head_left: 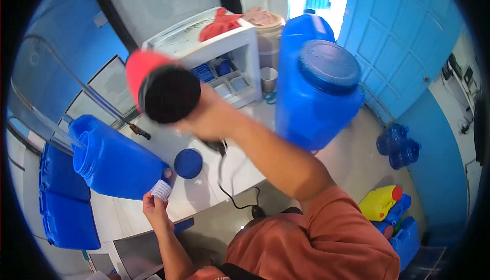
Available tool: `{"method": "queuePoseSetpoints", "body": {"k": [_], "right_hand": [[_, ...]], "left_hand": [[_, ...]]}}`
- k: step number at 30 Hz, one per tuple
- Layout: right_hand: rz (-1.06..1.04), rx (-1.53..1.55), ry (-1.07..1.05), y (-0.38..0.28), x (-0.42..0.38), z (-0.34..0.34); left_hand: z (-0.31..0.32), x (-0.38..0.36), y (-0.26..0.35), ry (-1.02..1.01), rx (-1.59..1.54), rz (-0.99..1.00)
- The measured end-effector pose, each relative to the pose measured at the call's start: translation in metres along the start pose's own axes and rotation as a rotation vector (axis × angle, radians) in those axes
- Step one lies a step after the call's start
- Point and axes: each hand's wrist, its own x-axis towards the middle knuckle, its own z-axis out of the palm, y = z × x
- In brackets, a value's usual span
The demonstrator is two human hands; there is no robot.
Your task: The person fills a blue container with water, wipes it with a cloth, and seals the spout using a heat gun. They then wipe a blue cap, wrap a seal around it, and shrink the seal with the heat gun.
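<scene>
My right hand (214,109) is raised over the counter, wrapped round a red and black hair dryer (171,94); both are smeared by motion. Its black cord hangs past the counter edge. Low on the left, my left hand (155,208) pinches a small white printed seal (161,190) between thumb and fingers. The seal is close to the bottom end of a blue water container (125,162), which has a small tap there. A clear hose runs into the container's open mouth. Beside it, a round blue lid (188,163) lies on the white counter (204,196).
A black-tipped hose nozzle (140,131) rests behind the container. At the back stands a white cabinet (250,60) with a red cloth (220,25). Tall blue containers (316,111) stand at right. On the floor are blue bottles (398,145) and a yellow jug (379,203).
</scene>
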Motion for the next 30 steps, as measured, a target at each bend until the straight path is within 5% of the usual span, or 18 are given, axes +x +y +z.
{"method": "queuePoseSetpoints", "body": {"k": [1, 3, 5, 8, 10, 11, 14, 20, 21, 23, 25, 30], "right_hand": [[-0.078, 0.330, 0.061, 0.007, -0.035, 0.010], [0.373, 1.025, 0.052, -0.008, -0.108, 0.010], [0.213, 0.104, -0.129, -0.039, -0.172, -0.027], [0.337, 0.203, -0.165, -0.077, -0.263, -0.068], [0.487, 0.189, -0.122, -0.083, -0.334, -0.089], [0.602, 0.182, -0.096, -0.074, -0.376, -0.095], [0.783, 0.354, 0.275, -0.121, -0.459, -0.121], [0.616, -1.086, 0.022, -0.110, -0.649, -0.174], [0.611, -1.083, 0.021, -0.118, -0.643, -0.171], [0.799, -0.379, 0.593, -0.134, -0.629, -0.167], [0.706, -0.589, 0.488, -0.135, -0.632, -0.175], [0.430, -1.020, 0.260, -0.133, -0.606, -0.188]], "left_hand": [[0.002, -0.005, -0.003, 0.068, 0.038, -0.036], [0.006, -0.014, -0.024, 0.027, 0.081, -0.042], [0.020, -0.032, -0.044, -0.053, 0.108, -0.079], [0.080, -0.097, -0.038, -0.260, 0.023, -0.189], [0.094, -0.110, -0.117, -0.318, -0.112, -0.187], [0.131, -0.141, -0.094, -0.349, -0.040, -0.257], [0.213, -0.192, -0.119, -0.404, -0.034, -0.253], [0.349, -0.223, -0.136, -0.230, -0.182, -0.353], [0.360, -0.227, -0.130, -0.227, -0.181, -0.349], [0.377, -0.235, -0.120, -0.182, -0.259, -0.459], [0.384, -0.240, -0.123, -0.175, -0.282, -0.449], [0.401, -0.240, -0.152, -0.142, 0.082, 0.149]]}}
